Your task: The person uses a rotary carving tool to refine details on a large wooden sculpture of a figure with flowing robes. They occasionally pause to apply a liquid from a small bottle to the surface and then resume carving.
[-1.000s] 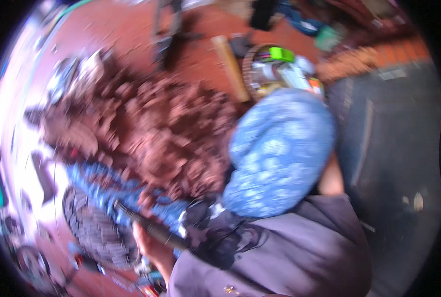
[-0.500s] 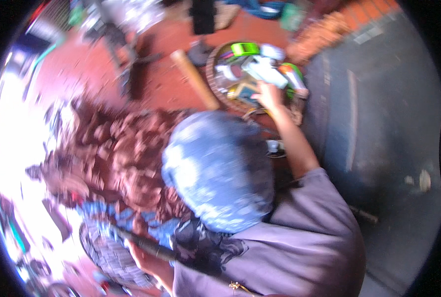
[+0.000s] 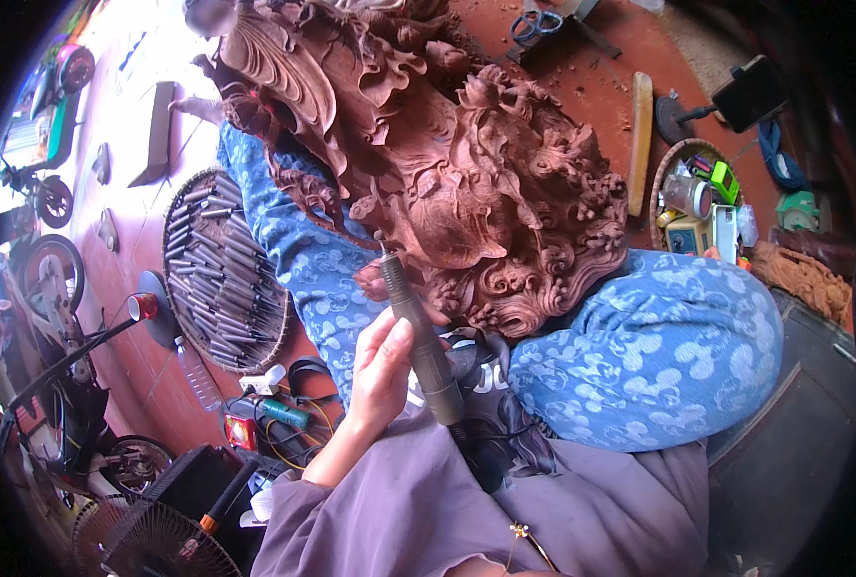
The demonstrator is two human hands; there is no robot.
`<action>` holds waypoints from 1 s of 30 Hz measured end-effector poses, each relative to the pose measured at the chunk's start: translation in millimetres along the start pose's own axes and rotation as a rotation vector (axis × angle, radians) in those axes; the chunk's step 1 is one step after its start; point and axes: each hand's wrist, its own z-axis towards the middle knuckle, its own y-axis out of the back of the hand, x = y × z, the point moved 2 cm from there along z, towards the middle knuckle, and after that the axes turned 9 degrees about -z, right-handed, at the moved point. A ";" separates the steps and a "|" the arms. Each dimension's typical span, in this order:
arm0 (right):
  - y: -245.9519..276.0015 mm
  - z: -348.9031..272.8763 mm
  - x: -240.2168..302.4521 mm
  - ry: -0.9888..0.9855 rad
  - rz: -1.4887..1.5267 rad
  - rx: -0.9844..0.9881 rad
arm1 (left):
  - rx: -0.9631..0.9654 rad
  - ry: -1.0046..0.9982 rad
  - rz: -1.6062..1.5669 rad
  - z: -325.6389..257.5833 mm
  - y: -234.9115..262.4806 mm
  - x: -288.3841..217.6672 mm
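In my left hand (image 3: 382, 370) is a dark cylindrical rotary carving handpiece (image 3: 420, 337), tilted up and to the left. My thumb lies along its side and the other fingers are partly hidden. A thin bit with a small rounded end stands out of its top, in front of a large reddish-brown wood carving (image 3: 457, 192). The carving, cut with deep folds, curls and flower-like shapes, rests across my legs in blue patterned trousers (image 3: 649, 356). Whether the bit touches the wood I cannot tell. My right hand does not show.
A round basket (image 3: 656, 197) at the right holds jars, boxes and a bright green item. Another basket (image 3: 279, 337) at the left is filled with dark metal rods. A wooden bar (image 3: 641, 144), a phone stand (image 3: 676, 120), a plastic bottle (image 3: 197, 375), cables and a fan (image 3: 159, 548) stand around.
The view has swung toward the right basket's left, so the carving fills the middle. My right hand, earlier reaching into the right basket, no longer shows. The handpiece stays in my left hand.
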 end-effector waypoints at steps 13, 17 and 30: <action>0.1 -9.0 -4.9 0.093 -0.056 -0.097 | -0.020 0.070 0.102 48.7 7.7 -27.6; 10.2 -12.5 -29.8 -0.083 0.298 -0.185 | 0.050 0.172 0.026 53.9 12.4 -30.2; -5.5 -7.0 -80.6 0.232 0.176 -0.054 | 0.053 0.202 0.057 59.6 11.3 -29.5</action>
